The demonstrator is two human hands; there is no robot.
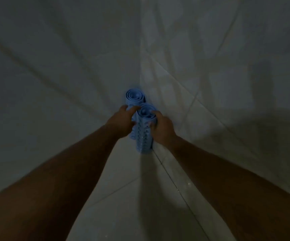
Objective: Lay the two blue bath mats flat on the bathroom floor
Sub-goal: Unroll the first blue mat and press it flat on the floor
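Observation:
Two blue bath mats stand upright as rolls in the corner where two tiled walls meet the floor. The nearer roll (pixel 144 134) has rows of small holes down its side. The farther roll (pixel 134 99) stands just behind it to the left, its lower part hidden by my left hand. My right hand (pixel 162 126) grips the nearer roll near its top, fingers over the rim and thumb on its side. My left hand (pixel 123 121) reaches between the rolls, its fingers against the farther one; whether it holds that roll is unclear.
Pale tiled walls (pixel 71 58) close in on the left and right behind the rolls. The light tiled floor (pixel 123 197) stretches toward me between my forearms, with dark grout lines and deep shadow on the right.

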